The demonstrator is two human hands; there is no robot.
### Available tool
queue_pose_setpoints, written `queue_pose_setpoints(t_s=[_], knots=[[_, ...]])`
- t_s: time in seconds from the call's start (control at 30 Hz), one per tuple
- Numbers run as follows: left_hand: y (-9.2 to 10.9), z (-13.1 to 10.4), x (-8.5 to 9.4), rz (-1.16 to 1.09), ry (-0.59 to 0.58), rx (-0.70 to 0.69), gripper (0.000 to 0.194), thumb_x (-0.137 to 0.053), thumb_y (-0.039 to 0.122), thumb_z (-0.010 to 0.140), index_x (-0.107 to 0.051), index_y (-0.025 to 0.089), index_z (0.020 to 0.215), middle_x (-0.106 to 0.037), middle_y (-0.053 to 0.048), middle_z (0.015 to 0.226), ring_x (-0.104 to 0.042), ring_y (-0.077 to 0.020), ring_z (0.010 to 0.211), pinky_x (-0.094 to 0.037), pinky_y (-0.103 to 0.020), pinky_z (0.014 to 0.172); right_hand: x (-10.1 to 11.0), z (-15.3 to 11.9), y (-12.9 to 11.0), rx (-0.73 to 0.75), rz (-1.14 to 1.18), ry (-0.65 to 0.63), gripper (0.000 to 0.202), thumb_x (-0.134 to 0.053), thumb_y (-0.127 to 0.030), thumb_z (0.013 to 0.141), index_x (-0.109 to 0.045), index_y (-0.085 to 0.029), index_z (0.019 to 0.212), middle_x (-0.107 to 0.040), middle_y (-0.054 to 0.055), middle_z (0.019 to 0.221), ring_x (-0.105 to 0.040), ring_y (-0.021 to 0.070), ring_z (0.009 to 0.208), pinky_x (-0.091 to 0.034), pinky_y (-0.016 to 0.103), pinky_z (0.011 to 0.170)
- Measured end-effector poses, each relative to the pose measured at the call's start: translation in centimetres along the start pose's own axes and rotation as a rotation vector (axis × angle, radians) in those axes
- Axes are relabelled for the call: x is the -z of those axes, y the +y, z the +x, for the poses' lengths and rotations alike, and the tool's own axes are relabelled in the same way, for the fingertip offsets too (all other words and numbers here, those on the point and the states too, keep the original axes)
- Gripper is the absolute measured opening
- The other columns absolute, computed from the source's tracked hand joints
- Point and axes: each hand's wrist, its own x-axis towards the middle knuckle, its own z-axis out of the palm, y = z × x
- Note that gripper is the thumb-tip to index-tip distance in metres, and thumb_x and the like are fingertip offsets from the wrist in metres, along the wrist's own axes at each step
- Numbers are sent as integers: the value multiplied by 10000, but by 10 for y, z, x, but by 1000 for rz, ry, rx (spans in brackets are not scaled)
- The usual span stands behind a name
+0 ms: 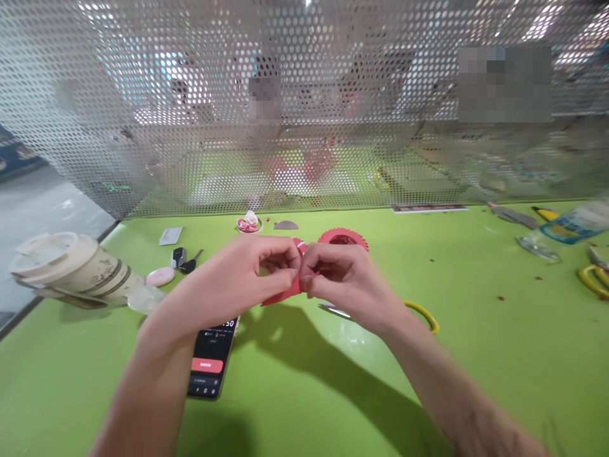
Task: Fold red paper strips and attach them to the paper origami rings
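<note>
My left hand (257,266) and my right hand (340,276) meet above the green table, each pinching a piece of red paper (284,294). The paper hangs mostly below my left fingers, and part of it is hidden behind them. Just behind my right hand lies a round red piece with a jagged edge (343,237) and a dark centre. Scissors with a yellow handle (423,315) lie beneath my right wrist, their blades partly showing. A phone (212,358) with a lit screen is under my left forearm.
Left on the green table (304,406) are a lidded cup (90,270), keys (179,258) and a pink oval item (160,276). A small dish (249,223) sits behind. At right are a bottle (566,225) and more yellow-handled scissors (592,279). A perforated screen (304,139) stands behind.
</note>
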Motion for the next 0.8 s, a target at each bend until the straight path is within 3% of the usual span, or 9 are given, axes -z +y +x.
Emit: queue_pose_setpoints(t_s=[0.5,0.6,0.73,0.8], knots=[[4,3,1,-124,-67,-46,161,-567,114,881,-621,210,765,-544,55,741,-509,-112,670,-391,-264,619,2,1,-6,-78,131,-70,105,-679,-114,738,-690,-204,684,-612,-34,683,-491,124,644,-375,276,596],[2,3,0,-106,-65,-59,175,-572,154,940,-605,213,778,-536,51,749,-516,-118,676,-405,-266,621,7,1,-7,-85,143,-89,98,-692,-117,752,-706,-201,704,-630,-32,672,-528,124,646,-414,269,608],[1,-1,-5,-11,-40,-114,85,-621,331,1049,-647,257,1082,-705,11,965,-674,-170,847,-499,-282,700,16,0,-9,-121,133,-69,81,-733,-128,780,-717,-197,740,-662,-25,708,-597,125,667,-483,263,635],[1,-5,-7,113,-16,-164,284,-716,363,1011,-621,299,1271,-757,-8,1092,-722,-208,937,-529,-305,751,18,0,-10,-122,135,-41,95,-753,-143,789,-706,-196,727,-657,-25,720,-610,124,668,-510,262,637]])
